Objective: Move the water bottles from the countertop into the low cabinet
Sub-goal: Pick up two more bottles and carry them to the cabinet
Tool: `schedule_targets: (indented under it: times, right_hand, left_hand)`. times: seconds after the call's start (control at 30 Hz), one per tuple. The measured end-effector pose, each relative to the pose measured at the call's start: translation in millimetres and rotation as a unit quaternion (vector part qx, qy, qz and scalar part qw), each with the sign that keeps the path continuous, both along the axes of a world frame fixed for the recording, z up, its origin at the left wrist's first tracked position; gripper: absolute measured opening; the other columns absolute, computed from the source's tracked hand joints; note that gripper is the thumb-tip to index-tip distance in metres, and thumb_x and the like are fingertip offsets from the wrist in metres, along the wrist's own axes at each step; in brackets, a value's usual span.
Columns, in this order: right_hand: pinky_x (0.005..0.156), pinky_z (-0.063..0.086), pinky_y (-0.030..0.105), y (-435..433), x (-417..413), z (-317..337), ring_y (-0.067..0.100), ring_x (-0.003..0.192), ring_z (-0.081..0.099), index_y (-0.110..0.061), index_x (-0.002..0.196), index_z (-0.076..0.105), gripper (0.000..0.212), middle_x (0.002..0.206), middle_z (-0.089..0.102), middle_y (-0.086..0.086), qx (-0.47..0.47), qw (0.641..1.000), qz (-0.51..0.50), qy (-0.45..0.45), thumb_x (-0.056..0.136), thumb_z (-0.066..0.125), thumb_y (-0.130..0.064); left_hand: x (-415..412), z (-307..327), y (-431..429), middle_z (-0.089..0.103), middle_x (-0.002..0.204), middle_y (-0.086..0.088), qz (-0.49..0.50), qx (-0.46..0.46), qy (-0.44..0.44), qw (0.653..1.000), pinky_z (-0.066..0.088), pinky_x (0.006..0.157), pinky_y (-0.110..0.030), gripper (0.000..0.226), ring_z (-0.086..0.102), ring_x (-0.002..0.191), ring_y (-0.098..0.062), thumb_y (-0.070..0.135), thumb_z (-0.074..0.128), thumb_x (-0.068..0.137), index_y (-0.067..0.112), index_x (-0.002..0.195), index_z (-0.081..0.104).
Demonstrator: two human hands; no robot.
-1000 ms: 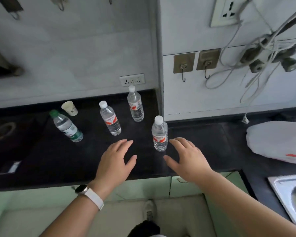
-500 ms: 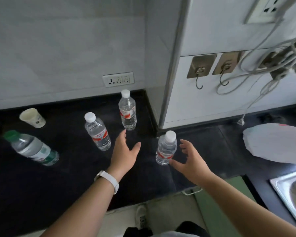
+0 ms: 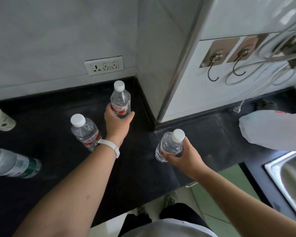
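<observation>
Clear plastic, white-capped, red-labelled | back bottle [image 3: 120, 98]: left hand [image 3: 117, 124] grips its middle | front bottle [image 3: 169, 144], tilted: right hand [image 3: 184, 159] grips its body

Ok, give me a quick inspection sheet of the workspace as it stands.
Surface: black countertop, bent round a wall corner.
Job's things: back bottle in left hand; front bottle, tilted, in right hand; middle bottle free; green-labelled bottle at left edge, cut off.
Clutter: paper cup left; white bag right.
Grippers: both hands' fingers curled round their bottles.
Cables: grey cables looped on the wall by two hooks, one end dangling near the countertop.
Surroundings: wall socket, steel sink right, green cabinet front below.
</observation>
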State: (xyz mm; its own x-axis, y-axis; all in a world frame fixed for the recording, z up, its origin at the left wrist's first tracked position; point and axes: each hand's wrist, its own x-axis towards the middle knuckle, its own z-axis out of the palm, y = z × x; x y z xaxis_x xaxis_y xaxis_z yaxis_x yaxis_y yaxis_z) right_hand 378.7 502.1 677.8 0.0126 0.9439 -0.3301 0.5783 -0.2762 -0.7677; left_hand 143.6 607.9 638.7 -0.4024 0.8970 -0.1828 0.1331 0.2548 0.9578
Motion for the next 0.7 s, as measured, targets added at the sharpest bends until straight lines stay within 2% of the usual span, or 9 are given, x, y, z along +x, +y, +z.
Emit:
schedule_targets:
  times: [0.07,0.13,0.33,0.43,0.57,0.7]
  right_hand:
    - [0.072,0.046,0.009,1,-2,-1,-0.011,0.089,0.063,-0.041,0.115,0.047,0.061,0.102,0.066,-0.021,-0.003,1.000,-0.019,0.007,0.067,0.086,-0.045]
    - [0.071,0.047,0.009,3,-4,-2,-0.009,0.088,0.064,-0.038,0.113,0.050,0.058,0.101,0.068,-0.018,-0.005,0.999,-0.035,0.017,0.068,0.087,-0.042]
    - [0.080,0.058,0.027,6,-9,-5,-0.001,0.091,0.069,-0.029,0.121,0.053,0.064,0.104,0.070,-0.012,-0.007,0.996,-0.073,0.054,0.068,0.089,-0.035]
    - [0.082,0.059,0.032,7,-10,-6,0.001,0.090,0.069,-0.039,0.115,0.054,0.060,0.103,0.070,-0.015,-0.006,0.997,-0.065,0.049,0.067,0.089,-0.037]
    - [0.082,0.059,0.036,8,-10,-3,0.001,0.089,0.070,-0.057,0.101,0.051,0.057,0.100,0.069,-0.020,0.001,0.998,-0.043,0.039,0.067,0.089,-0.031]
    - [0.085,0.059,0.038,9,-4,6,0.003,0.092,0.069,-0.048,0.106,0.054,0.056,0.102,0.070,-0.017,0.014,0.997,-0.038,0.060,0.068,0.090,-0.031]
  left_hand:
    - [-2,-1,6,0.061,0.117,0.012,-0.002,0.005,-0.007,1.000,0.044,0.080,-0.012,0.062,0.061,0.103,0.000,0.019,0.084,0.078,0.025,0.129,0.051]
    - [-5,-1,9,0.060,0.107,0.018,0.001,0.000,-0.012,1.000,0.042,0.075,-0.011,0.054,0.059,0.095,0.005,0.019,0.081,0.081,0.030,0.122,0.048]
    - [-10,0,12,0.060,0.104,0.020,0.006,-0.016,-0.012,1.000,0.045,0.080,-0.019,0.057,0.058,0.094,0.005,0.026,0.082,0.080,0.029,0.126,0.048]
    - [-11,3,9,0.062,0.104,0.020,0.002,-0.021,-0.004,1.000,0.048,0.082,-0.023,0.055,0.060,0.094,0.003,0.027,0.083,0.078,0.034,0.120,0.049]
    - [-5,10,-6,0.064,0.100,0.020,-0.039,-0.029,0.010,0.999,0.048,0.079,-0.023,0.051,0.061,0.094,0.002,0.027,0.084,0.076,0.033,0.117,0.054]
    - [6,18,-32,0.065,0.098,0.021,-0.080,-0.028,0.031,0.996,0.045,0.074,-0.017,0.048,0.060,0.092,0.006,0.029,0.084,0.075,0.033,0.114,0.058]
